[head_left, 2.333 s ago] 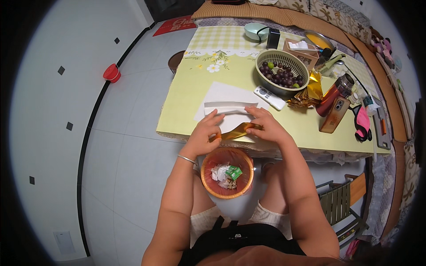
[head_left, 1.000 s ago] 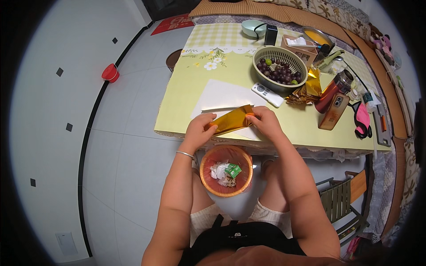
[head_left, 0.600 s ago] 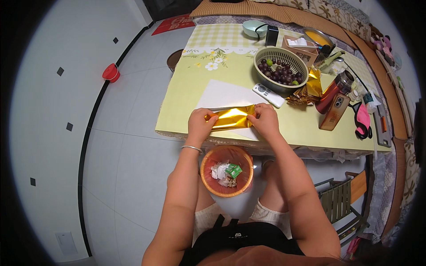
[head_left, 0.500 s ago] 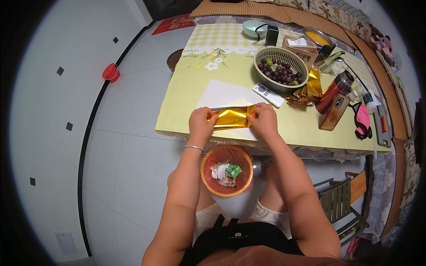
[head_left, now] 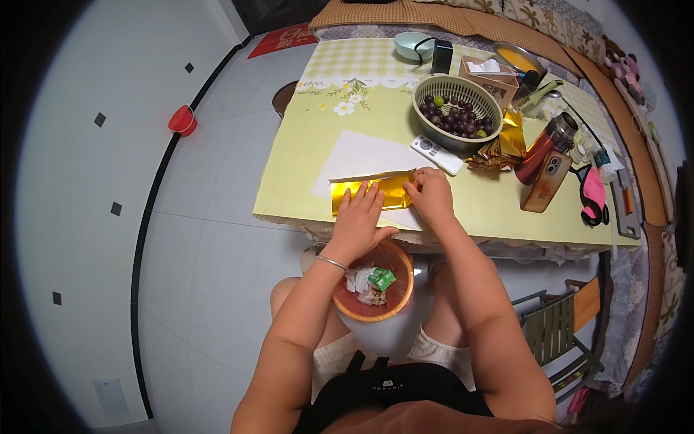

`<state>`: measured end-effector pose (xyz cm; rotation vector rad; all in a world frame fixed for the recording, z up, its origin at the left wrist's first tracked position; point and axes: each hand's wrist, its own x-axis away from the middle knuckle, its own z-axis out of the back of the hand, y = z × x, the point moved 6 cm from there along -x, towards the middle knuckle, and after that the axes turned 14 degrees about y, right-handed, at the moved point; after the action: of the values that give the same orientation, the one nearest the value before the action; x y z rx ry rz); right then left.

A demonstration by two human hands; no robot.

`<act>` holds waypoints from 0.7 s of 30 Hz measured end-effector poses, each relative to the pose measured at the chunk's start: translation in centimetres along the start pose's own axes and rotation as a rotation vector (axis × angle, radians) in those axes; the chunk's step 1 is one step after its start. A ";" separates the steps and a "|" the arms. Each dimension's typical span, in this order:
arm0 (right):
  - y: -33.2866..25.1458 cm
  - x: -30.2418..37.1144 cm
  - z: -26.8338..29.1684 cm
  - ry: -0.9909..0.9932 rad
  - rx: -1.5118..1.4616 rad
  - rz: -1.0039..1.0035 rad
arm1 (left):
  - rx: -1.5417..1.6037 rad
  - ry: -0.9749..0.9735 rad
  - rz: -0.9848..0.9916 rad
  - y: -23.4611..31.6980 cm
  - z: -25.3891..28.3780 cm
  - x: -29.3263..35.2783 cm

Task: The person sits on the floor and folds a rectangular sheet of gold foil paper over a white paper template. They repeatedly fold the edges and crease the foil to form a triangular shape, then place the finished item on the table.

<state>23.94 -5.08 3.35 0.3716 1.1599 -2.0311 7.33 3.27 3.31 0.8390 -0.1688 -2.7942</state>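
Note:
A folded strip of shiny gold foil paper (head_left: 396, 191) lies near the table's front edge, partly over a white sheet (head_left: 352, 154). My left hand (head_left: 359, 218) presses on its left part, fingers stretched out flat and thumb apart. At the right end, my right hand (head_left: 432, 197) pinches the foil paper between thumb and fingers. Beyond and to the right lies a stack of folded gold foil pieces (head_left: 500, 148). A white remote control (head_left: 437, 155) rests just past my right hand.
A colander of grapes (head_left: 457, 116) stands behind the remote. To the right are a red thermos (head_left: 543, 150), a phone (head_left: 546, 182) leaning upright and a pink-and-black eye mask (head_left: 593, 194). Below the table edge, between my knees, is a waste bin (head_left: 363, 312). A folding chair (head_left: 549, 329) stands at right.
My left hand has let go of the foil paper's left end and moved right, now lying flat on top of it. My right hand keeps its pinch at the right end.

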 end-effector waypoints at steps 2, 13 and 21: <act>-0.4 -0.2 0.0 -0.051 0.040 -0.025 | -0.012 -0.010 0.005 -0.2 -0.2 0.2; -0.9 -0.2 0.0 0.042 0.107 0.031 | -0.072 -0.055 0.099 0.2 -0.4 0.0; -1.2 -0.2 -0.1 0.043 0.154 0.032 | -0.099 -0.034 0.096 0.2 -0.2 0.0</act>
<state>23.24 -4.56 4.16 0.5095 1.0192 -2.0999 7.43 3.10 3.21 0.7409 -0.0729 -2.7038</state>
